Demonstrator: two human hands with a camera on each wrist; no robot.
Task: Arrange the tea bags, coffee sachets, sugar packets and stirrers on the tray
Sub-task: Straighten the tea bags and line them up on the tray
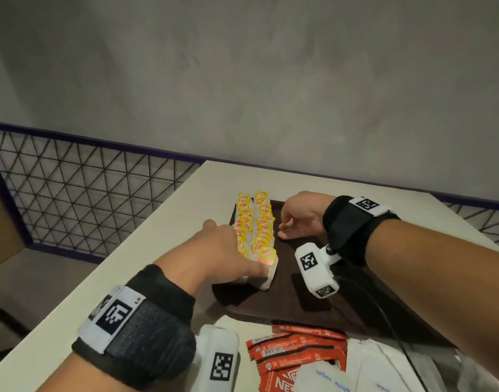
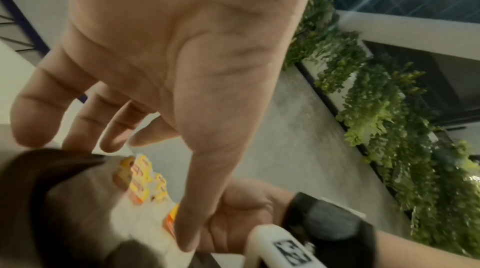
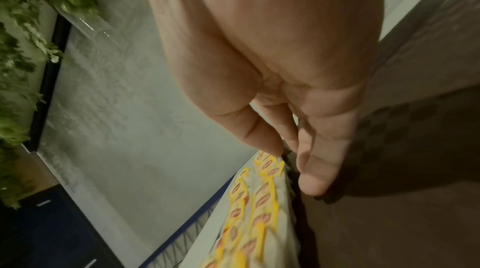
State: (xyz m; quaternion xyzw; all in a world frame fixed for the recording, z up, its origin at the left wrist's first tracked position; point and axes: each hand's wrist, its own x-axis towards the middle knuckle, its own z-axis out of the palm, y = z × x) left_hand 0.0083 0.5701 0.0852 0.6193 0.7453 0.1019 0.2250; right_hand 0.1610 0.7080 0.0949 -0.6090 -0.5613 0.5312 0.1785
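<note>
While red coffee sachets [image 1: 295, 355] and white sugar packets [image 1: 324, 380] lie nearest on the table [image 1: 158, 236], the left hand [image 1: 228, 250] rests straight fingers on the tea bags [image 1: 255, 224] on the brown tray [image 1: 313, 304]. Farther off, the right hand [image 1: 302, 216] touches them, fingers loose, holding nothing.

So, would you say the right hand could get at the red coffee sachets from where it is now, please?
Probably yes. The right hand is open and holds nothing, and the coffee sachets lie uncovered on the table near the tray; it would only need to draw back.
</note>
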